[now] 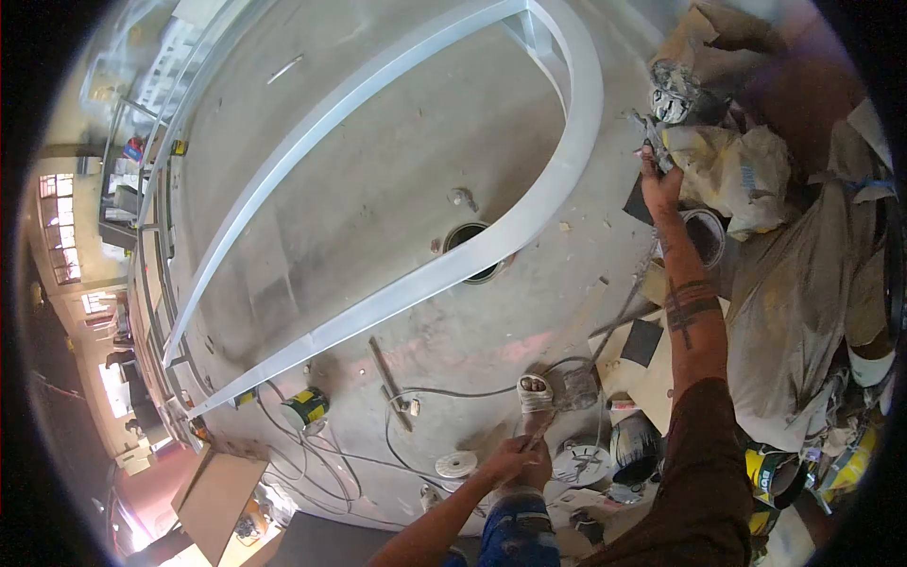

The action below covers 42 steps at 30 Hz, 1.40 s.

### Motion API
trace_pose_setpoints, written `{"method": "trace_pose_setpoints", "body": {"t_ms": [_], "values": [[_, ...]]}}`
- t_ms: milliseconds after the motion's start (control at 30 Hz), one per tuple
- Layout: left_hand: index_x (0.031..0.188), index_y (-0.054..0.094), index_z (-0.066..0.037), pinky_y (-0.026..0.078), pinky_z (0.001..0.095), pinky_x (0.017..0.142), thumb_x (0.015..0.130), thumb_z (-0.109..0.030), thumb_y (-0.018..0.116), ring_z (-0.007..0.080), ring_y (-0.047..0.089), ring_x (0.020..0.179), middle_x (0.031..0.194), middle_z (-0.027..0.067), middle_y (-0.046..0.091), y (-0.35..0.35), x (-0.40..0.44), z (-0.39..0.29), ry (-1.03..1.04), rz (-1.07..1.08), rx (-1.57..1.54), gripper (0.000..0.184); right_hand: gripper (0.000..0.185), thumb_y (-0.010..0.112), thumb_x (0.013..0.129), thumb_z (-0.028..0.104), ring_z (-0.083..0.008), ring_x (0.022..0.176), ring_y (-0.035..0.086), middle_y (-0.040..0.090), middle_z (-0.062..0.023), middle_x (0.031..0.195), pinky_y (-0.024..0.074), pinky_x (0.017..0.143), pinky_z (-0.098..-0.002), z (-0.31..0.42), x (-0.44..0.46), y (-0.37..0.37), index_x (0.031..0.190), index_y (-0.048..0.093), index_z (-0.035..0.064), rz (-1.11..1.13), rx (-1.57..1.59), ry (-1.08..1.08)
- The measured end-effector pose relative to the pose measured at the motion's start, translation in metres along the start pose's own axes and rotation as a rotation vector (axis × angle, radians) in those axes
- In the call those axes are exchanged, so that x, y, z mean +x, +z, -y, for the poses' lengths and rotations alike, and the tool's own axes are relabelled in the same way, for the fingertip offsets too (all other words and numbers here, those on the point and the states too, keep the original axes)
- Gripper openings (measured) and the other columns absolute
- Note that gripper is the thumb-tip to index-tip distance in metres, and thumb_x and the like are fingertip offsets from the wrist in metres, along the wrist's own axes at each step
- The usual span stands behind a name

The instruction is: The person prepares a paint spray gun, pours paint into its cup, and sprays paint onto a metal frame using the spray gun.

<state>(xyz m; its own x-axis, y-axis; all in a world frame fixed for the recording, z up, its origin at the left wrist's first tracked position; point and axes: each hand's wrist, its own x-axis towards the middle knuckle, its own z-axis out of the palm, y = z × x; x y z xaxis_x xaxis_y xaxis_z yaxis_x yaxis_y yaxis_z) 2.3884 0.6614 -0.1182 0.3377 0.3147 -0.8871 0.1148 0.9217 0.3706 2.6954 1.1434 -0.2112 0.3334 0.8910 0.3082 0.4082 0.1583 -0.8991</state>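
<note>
My right hand (661,187) is stretched out at the upper right, its fingers bent at a grey-smeared object (650,130) whose shape I cannot make out. Low in the middle, my left hand (518,463) is closed in front of my knee; a small, thin thing seems to stick out of it, too small to name. A large curved frame (378,307), pale and glossy, arches over the floor to the left of my right hand. Its rounded end is nearest that hand, and its two long sides run towards the lower left.
Dark hoses (472,391) wind across the dusty floor (397,180). A green and yellow can (305,406) stands lower left, a dark-stained bucket (635,449) near my right arm. Plastic bags (737,175) and sheeting (789,302) pile up at right. A cardboard piece (222,496) lies lower left.
</note>
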Motion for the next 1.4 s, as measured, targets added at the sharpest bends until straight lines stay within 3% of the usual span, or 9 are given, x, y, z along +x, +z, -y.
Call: {"method": "trace_pose_setpoints", "body": {"t_ms": [200,433,733,833,933,1033,1267,1367,1400], "values": [[0.113,0.060,0.001,0.044,0.0349,0.088,0.078,-0.024,0.067,0.0238,0.058,0.095,0.102,0.0146,0.065,0.019,-0.010,-0.063,0.176,-0.024,0.286,0.043,0.044,0.067,0.087,0.039,-0.0292,0.075,0.067,0.069,-0.0196,0.081,0.0490,0.069,-0.0398,0.019,0.029,-0.023,0.099,0.067,-0.0037,0.166,-0.237,0.004],[0.109,0.060,0.004,0.044,0.0345,0.089,0.079,-0.020,0.068,0.0232,0.058,0.093,0.102,0.0139,0.064,0.028,-0.020,-0.039,0.114,0.019,0.203,0.039,0.050,0.069,0.085,0.043,-0.0381,0.082,0.067,0.068,-0.0231,0.082,0.0496,0.071,-0.0436,0.046,0.005,-0.052,0.100,0.066,-0.0043,0.255,-0.281,0.000],[0.116,0.062,0.000,0.048,0.0373,0.081,0.080,-0.028,0.068,0.0230,0.062,0.093,0.105,0.0151,0.066,0.028,-0.059,0.021,0.029,0.011,0.265,0.046,0.040,0.068,0.086,0.037,-0.0262,0.065,0.065,0.068,-0.0156,0.073,0.0499,0.063,-0.0386,0.083,-0.101,-0.100,0.101,0.066,-0.0007,0.461,-0.344,0.057],[0.115,0.064,-0.002,0.048,0.0404,0.081,0.080,-0.033,0.067,0.0267,0.064,0.090,0.100,0.0166,0.068,0.020,-0.072,0.047,-0.066,-0.011,0.283,0.047,0.035,0.067,0.087,0.033,-0.0268,0.062,0.064,0.066,-0.0147,0.070,0.0483,0.060,-0.0386,0.092,-0.139,-0.108,0.099,0.066,0.0002,0.516,-0.288,0.208],[0.111,0.067,-0.004,0.049,0.0406,0.079,0.081,-0.036,0.065,0.0283,0.065,0.083,0.090,0.0165,0.069,0.010,-0.095,0.093,0.059,-0.164,0.281,0.044,0.029,0.067,0.086,0.030,-0.0261,0.059,0.062,0.063,-0.0140,0.066,0.0462,0.058,-0.0386,0.095,-0.178,-0.106,0.096,0.067,0.0024,0.456,-0.296,0.086],[0.108,0.068,-0.004,0.049,0.0387,0.077,0.082,-0.037,0.063,0.0265,0.065,0.080,0.087,0.0155,0.069,-0.008,-0.133,0.102,0.031,-0.190,0.495,0.043,0.027,0.068,0.086,0.029,-0.0255,0.058,0.060,0.063,-0.0155,0.067,0.0452,0.056,-0.0390,0.144,-0.213,-0.099,0.094,0.066,0.0029,0.445,-0.217,0.100],[0.098,0.070,-0.002,0.050,0.0377,0.070,0.083,-0.037,0.060,0.0209,0.065,0.074,0.083,0.0131,0.069,-0.042,-0.203,0.173,-0.053,-0.356,0.264,0.039,0.030,0.067,0.087,0.030,-0.0294,0.052,0.061,0.062,-0.0142,0.061,0.0467,0.052,-0.0400,0.190,-0.311,-0.061,0.094,0.066,0.0015,0.509,-0.165,0.279],[0.092,0.070,-0.003,0.049,0.0375,0.066,0.084,-0.037,0.058,0.0209,0.063,0.070,0.076,0.0120,0.067,-0.058,-0.240,0.189,-0.082,-0.380,0.273,0.037,0.028,0.067,0.087,0.030,-0.0305,0.056,0.063,0.063,-0.0164,0.064,0.0481,0.054,-0.0394,0.214,-0.350,-0.034,0.092,0.066,0.0024,0.472,-0.233,0.086],[0.088,0.070,-0.003,0.048,0.0373,0.064,0.085,-0.037,0.057,0.0209,0.061,0.067,0.072,0.0116,0.065,-0.064,-0.252,0.194,-0.086,-0.398,0.312,0.036,0.026,0.067,0.086,0.029,-0.0307,0.057,0.064,0.063,-0.0176,0.065,0.0486,0.054,-0.0389,0.223,-0.365,-0.027,0.091,0.066,0.0033,0.499,-0.224,0.218]]}}
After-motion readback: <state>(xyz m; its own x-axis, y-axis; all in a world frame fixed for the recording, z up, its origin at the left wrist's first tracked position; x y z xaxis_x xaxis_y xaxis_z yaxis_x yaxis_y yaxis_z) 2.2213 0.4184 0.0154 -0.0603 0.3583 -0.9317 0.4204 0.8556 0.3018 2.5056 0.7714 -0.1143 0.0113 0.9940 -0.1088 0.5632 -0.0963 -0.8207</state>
